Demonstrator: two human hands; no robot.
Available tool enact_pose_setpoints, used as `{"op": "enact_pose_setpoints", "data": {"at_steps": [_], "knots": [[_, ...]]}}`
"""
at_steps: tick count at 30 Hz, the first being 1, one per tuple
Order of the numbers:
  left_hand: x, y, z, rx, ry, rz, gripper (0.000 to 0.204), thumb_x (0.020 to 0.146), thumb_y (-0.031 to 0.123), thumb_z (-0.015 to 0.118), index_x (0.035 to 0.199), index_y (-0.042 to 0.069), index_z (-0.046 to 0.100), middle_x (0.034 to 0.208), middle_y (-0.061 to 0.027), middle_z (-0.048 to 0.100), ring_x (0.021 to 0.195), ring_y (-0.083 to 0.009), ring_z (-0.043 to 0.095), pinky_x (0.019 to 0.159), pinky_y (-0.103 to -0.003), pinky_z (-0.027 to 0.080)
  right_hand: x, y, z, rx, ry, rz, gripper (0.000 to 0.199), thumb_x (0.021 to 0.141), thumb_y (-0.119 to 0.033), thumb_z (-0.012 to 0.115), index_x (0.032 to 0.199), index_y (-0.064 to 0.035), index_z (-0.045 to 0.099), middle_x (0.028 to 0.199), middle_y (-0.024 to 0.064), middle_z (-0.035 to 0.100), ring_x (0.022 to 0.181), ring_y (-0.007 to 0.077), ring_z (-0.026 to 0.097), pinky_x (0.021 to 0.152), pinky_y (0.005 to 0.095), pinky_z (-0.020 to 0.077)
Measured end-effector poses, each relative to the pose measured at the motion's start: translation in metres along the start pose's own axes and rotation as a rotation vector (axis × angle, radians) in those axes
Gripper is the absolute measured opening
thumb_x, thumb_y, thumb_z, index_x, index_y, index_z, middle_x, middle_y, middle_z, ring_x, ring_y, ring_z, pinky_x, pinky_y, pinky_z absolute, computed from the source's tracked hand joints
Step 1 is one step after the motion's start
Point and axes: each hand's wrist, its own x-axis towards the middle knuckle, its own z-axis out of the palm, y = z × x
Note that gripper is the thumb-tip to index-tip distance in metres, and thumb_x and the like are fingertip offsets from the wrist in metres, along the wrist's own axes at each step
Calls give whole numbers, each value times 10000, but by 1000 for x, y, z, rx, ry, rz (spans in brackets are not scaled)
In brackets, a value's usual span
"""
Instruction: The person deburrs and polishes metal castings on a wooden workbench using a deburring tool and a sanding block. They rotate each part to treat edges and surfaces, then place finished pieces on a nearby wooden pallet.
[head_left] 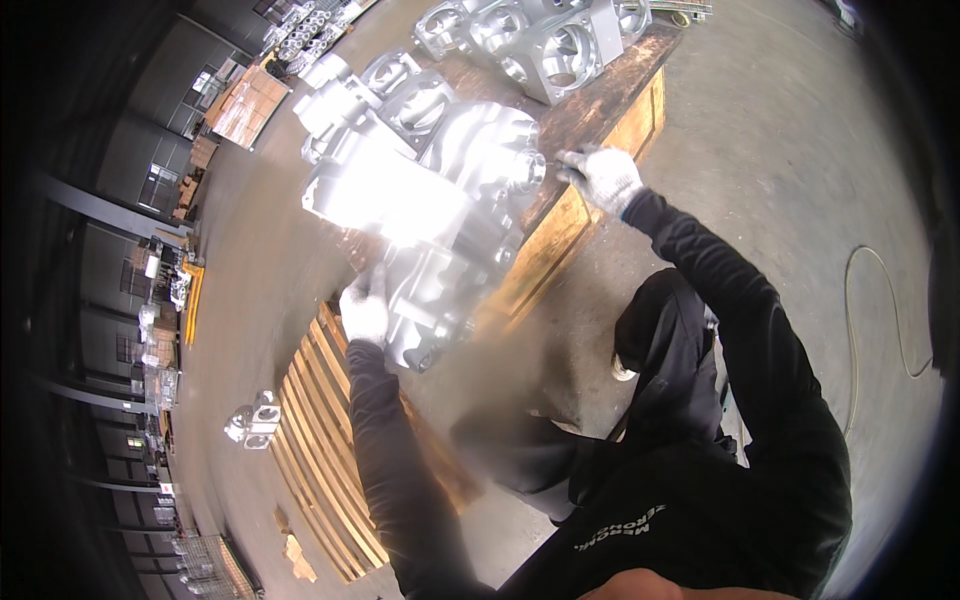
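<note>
A large silvery metal casting lies on a dark-topped wooden crate, its upper surface partly washed out by glare. My left hand, in a white glove, rests against the casting's near left edge with its fingers stretched along the metal. On the other side, my right hand, also gloved, is closed in a pinch beside the casting's round flanged end. Something thin seems to lie between its fingertips and the flange, too small to make out. Glare blurs the contact at my left fingers.
More metal castings stand on the wooden crate farther back. A slatted wooden pallet lies on the floor at left, with a small metal part beside it. A pale hose curves across the floor at right.
</note>
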Motion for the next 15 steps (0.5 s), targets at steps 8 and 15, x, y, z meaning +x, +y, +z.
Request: {"op": "enact_pose_setpoints", "data": {"at_steps": [8, 15], "knots": [[-1, 1, 3, -105, 21, -35, 392, 1061, 245, 656, 1285, -71, 711, 1208, -163, 778, 1125, -201, 709, 1037, -319, 492, -3, 0, 32, 116, -178, 191, 356, 1029, -407, 638, 1230, -130, 737, 1022, 154, 774, 902, 374, 743, 796, 473, 595], [-5, 9, 5, -92, 51, 2, 436, 1051, 295, 682, 1205, -111, 720, 1084, -144, 781, 977, -170, 680, 928, -313, 514, -16, -45, 31, 175, -202, 144, 270, 987, -359, 663, 1064, -119, 760, 805, 168, 738, 781, 383, 733, 689, 496, 572]]}}
